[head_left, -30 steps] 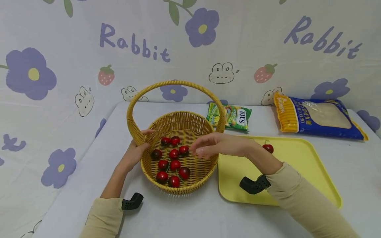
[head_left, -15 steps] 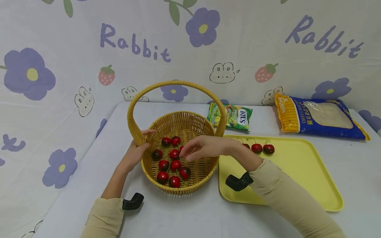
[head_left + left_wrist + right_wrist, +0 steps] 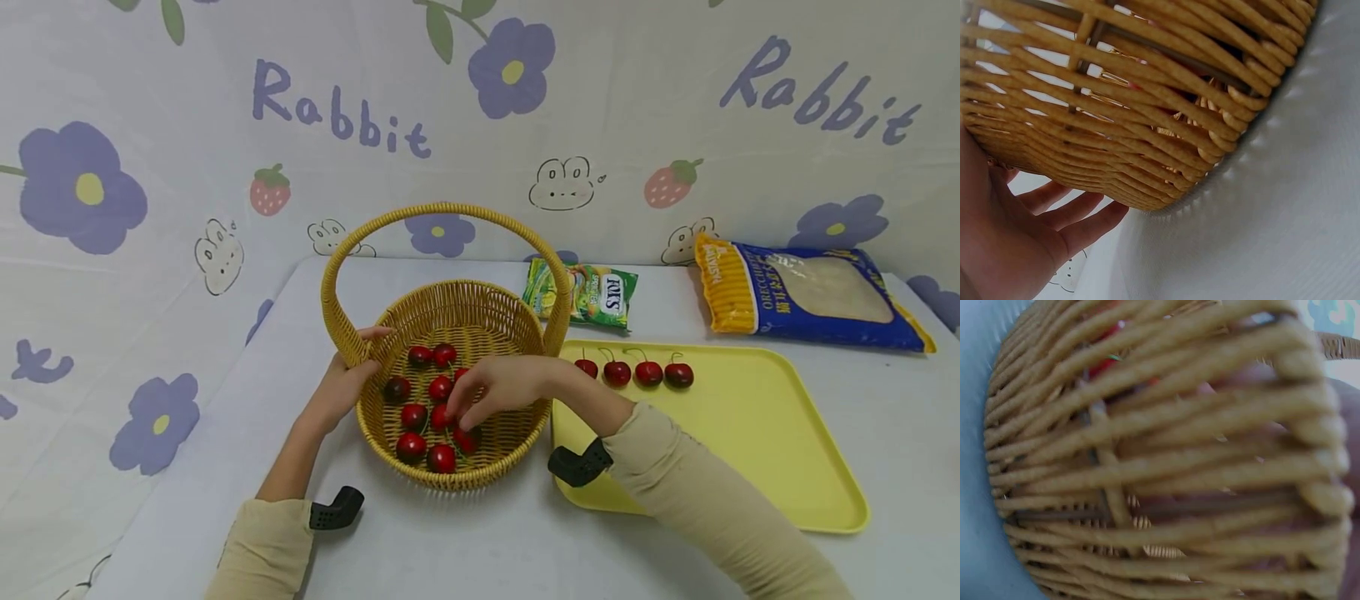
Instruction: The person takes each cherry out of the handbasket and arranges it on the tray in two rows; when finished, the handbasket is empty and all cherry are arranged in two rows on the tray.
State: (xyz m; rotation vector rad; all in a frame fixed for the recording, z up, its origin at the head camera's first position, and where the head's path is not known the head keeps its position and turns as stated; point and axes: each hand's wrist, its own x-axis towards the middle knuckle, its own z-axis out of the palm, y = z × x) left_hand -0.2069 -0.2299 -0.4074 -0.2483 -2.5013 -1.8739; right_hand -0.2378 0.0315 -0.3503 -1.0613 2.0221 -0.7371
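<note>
Glossy, round, dark-red cherries (image 3: 411,447) are seen inside the round tan wicker basket w/ arched handle (image 3: 442,481). In the last half-sec the R hand (image 3: 498,390) has been lowered farther into basket, fingertips now brought to the cherries nr its front, so one is judged to be within pinching reach; fingers are bent, but whether anything's held can't be told. Basket's L rim is gripped by the L hand (image 3: 337,390). Four similar stemmed cherries (image 3: 648,373), more fully bared, are lined up on the flat yellow tray (image 3: 750,442), R of basket.
</note>
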